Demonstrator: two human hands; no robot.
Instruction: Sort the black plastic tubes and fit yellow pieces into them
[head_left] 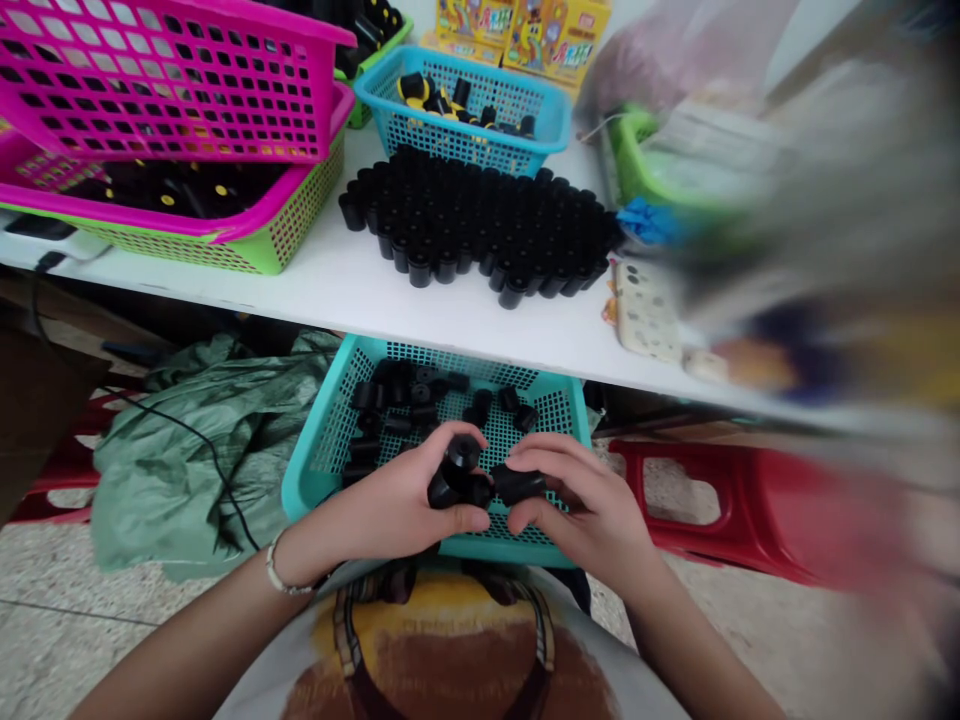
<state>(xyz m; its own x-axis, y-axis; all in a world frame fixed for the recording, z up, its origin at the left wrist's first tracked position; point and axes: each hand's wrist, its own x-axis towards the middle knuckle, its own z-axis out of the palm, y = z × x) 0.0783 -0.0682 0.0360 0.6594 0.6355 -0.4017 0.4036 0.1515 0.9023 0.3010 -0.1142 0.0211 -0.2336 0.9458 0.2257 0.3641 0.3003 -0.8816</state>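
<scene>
My left hand (427, 500) is closed around several black plastic cylinders (450, 480), one of them standing with its round end up. Between the thumb and fingers of my right hand (577, 500) is a single black cylinder (519, 487), lying sideways with its end close to those in the left; whether they touch I cannot tell. Both hands are above a turquoise basket (315, 440), where loose black cylinders (420, 390) lie scattered. On the white table beyond, many like cylinders (487, 220) stand upright in a dense block.
Pink and green baskets (300, 215) are stacked at the table's left. A blue basket (450, 135) with black and yellow parts stands behind the block. A phone (646, 310) lies to its right. Red stools (720, 500) and a green plastic sheet (202, 450) flank the turquoise basket.
</scene>
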